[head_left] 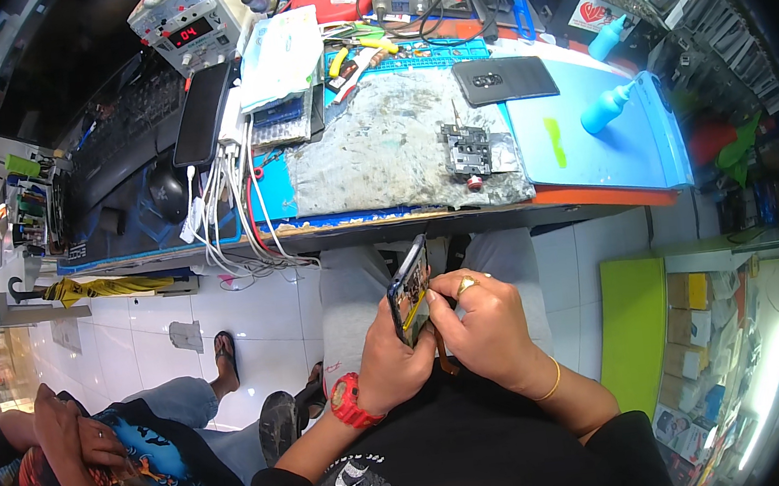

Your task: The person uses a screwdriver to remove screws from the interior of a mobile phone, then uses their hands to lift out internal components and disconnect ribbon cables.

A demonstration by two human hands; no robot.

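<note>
Above my lap I hold a smartphone (pixel 410 286) with my left hand (pixel 391 368), the fingers wrapped round its lower part. The phone is tilted, and its visible side shows what look like inner parts with a yellow strip along them. My right hand (pixel 486 328) is closed, thumb and forefinger pinched together against the phone's right side. Whatever may be between those fingertips is too small to make out. On the workbench ahead lies a small metal board holder (pixel 469 151), and behind it a dark phone back (pixel 505 79).
The stained work mat (pixel 369 141) covers the bench's middle. Blue bottles (pixel 605 109) stand on a blue sheet at right. White cables (pixel 226 203) hang over the front edge, near a black phone (pixel 203 115). A power supply (pixel 191 22) stands behind. Another person (pixel 118 461) sits at left.
</note>
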